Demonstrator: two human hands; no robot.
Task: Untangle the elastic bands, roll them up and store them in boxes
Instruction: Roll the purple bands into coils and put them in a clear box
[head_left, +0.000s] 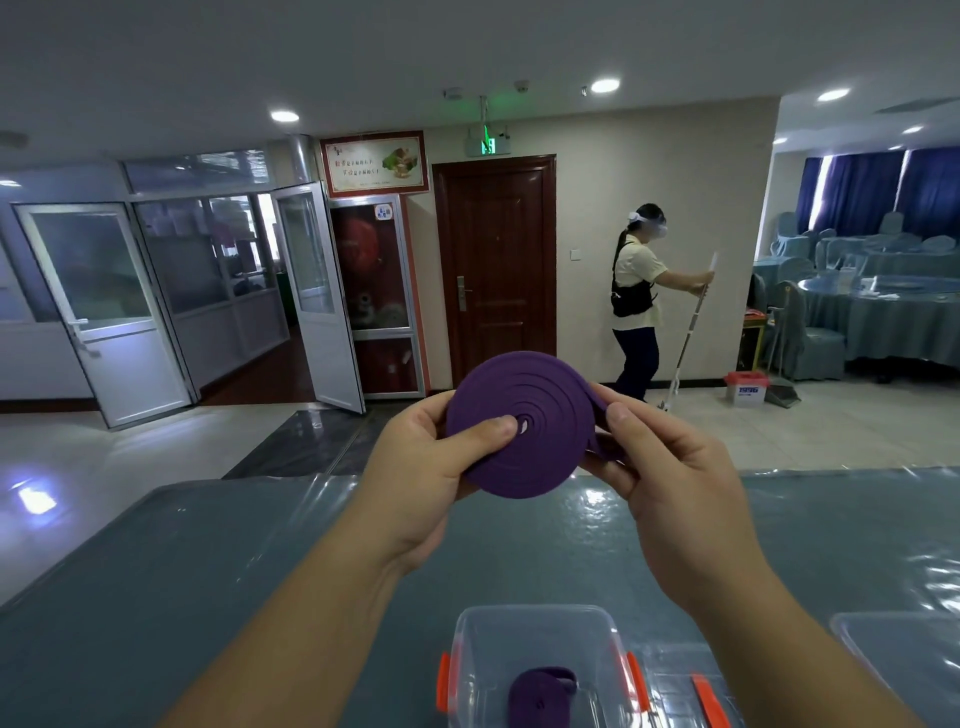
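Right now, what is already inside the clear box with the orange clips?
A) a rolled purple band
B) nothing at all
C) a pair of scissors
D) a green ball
A: a rolled purple band lies on the bottom of the clear box, while both hands hold another purple roll above the table.

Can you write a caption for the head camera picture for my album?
Two hands, left and right, hold a rolled purple elastic band above a clear plastic box with orange clips.
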